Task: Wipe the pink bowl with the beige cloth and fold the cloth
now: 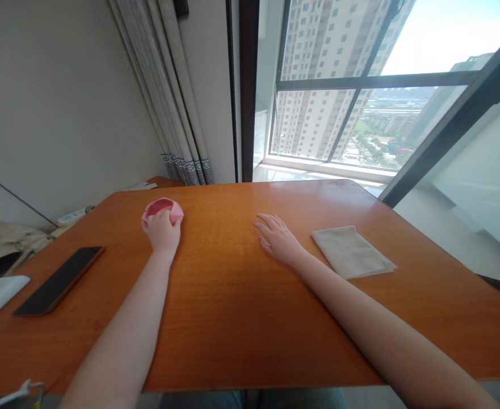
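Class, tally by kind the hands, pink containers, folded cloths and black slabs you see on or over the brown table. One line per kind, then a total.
Hands: 2 (left hand and right hand)
Pink containers: 1 (the pink container in the left hand)
Folded cloths: 1 (the pale cloth)
Black slabs: 1 (the long black slab)
Total: 5

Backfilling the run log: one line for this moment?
left hand: gripping pink container; right hand: open, holding nothing; cloth: right of right hand; black slab: left of left hand
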Motion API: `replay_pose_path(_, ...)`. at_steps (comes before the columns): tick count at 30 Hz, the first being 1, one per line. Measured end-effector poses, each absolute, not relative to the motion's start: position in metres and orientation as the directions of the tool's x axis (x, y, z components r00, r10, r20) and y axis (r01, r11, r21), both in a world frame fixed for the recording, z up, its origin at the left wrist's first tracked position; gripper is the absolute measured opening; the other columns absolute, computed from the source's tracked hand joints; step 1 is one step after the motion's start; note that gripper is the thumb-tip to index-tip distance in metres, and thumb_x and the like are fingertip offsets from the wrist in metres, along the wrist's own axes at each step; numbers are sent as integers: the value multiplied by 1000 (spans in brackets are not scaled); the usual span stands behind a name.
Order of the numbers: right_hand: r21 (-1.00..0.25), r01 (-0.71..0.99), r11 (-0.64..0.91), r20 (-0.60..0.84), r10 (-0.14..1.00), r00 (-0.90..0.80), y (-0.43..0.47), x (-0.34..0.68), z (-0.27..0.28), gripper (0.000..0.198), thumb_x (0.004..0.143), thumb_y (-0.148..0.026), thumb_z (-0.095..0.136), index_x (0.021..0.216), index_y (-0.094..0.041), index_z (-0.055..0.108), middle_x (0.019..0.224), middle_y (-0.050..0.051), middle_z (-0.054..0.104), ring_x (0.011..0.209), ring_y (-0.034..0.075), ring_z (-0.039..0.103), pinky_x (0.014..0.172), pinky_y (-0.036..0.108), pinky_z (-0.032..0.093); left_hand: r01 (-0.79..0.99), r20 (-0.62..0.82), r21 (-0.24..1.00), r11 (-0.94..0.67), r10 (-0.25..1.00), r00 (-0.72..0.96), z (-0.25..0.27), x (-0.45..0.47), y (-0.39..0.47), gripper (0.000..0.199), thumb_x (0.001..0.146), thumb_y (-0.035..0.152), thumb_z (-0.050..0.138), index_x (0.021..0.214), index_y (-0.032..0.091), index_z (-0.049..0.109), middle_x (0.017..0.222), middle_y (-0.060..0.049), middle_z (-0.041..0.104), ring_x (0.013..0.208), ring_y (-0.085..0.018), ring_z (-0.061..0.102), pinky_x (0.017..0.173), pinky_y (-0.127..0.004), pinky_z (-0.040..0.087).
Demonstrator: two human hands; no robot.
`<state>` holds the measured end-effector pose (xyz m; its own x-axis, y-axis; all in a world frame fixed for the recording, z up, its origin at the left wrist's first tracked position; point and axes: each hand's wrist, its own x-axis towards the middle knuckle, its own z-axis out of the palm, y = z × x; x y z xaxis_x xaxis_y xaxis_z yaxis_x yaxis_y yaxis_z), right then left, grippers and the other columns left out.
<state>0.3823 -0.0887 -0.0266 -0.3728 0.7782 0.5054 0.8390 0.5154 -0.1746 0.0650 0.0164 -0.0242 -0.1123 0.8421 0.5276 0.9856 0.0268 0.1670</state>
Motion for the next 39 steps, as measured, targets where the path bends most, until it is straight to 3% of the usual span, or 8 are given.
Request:
replay_pose_path(9, -168, 964, 205, 332, 933, -140, -83, 398, -27, 20, 86, -19, 44, 94, -18, 62, 114, 11, 59, 109, 25, 53, 108, 56, 21, 982, 467, 163, 97, 869, -164, -33, 51, 22, 28, 78, 37, 51, 94, 15, 60, 97, -15, 63, 102, -34, 48, 97, -54, 29)
replay_pose_path(16, 81, 870, -487, 12, 873, 488, -94, 451, 15, 36, 86, -15, 43, 120, -13, 51, 116, 19, 54, 109, 32, 54, 86, 44, 41, 977, 448, 156, 146, 871, -202, -38, 50, 25, 33, 78, 35, 52, 103, 15, 61, 103, -16, 62, 112, -36, 44, 103, -65, 18)
replay_pose_path(21, 34, 876, -480, -400, 797, 452, -98, 487, 32, 37, 82, -21, 55, 117, -11, 56, 104, 16, 63, 92, 25, 63, 74, 34, 46, 964, 491, 228, 138, 839, -237, -34, 58, 19, 39, 82, 38, 48, 111, 13, 58, 120, -21, 53, 124, -39, 36, 102, -72, 8)
replay_pose_path(25, -123, 901, -417, -505, 808, 305, -96, 468, 28, 31, 84, -37, 56, 95, -9, 64, 71, 9, 65, 58, 17, 60, 57, 28, 43, 963, 651, 241, -124, 756, -65, -17, 94, -2, 44, 87, 34, 42, 126, 14, 46, 144, -20, 32, 136, -35, 21, 106, -68, 1)
replay_pose_path(29, -468, 846, -254, -255, 956, 146, -90, 419, 12, 34, 83, -43, 55, 98, -13, 61, 55, 2, 59, 46, 13, 52, 50, 25, 37, 806, 636, 104, -583, 662, 397, -7, 154, -41, 32, 90, 30, 39, 117, 19, 54, 139, -12, 45, 137, -27, 26, 110, -60, -7)
replay_pose_path(32, -704, 701, -111, -21, 991, 135, -84, 401, -1, 35, 85, -38, 51, 113, -17, 52, 52, -5, 55, 46, 11, 51, 50, 22, 36, 493, 450, 94, -865, 478, 754, -12, 189, -70, 36, 92, 36, 37, 122, 22, 53, 137, -10, 49, 132, -23, 37, 113, -56, -1)
replay_pose_path(35, -699, 713, -54, 134, 970, 204, -76, 412, -11, 30, 85, -33, 47, 110, -18, 54, 53, -5, 54, 52, 12, 53, 52, 21, 35, 278, 209, 227, -933, 325, 922, -21, 205, -86, 48, 91, 44, 36, 135, 25, 42, 146, -10, 37, 136, -25, 30, 113, -52, 12)
replay_pose_path(39, -508, 852, -128, 199, 945, 260, -70, 438, -25, 30, 87, -30, 41, 110, -19, 56, 69, 1, 64, 66, 16, 58, 57, 24, 34, 365, 33, 380, -850, 406, 913, -14, 200, -84, 48, 91, 47, 36, 130, 24, 48, 144, -9, 40, 135, -26, 33, 110, -47, 23)
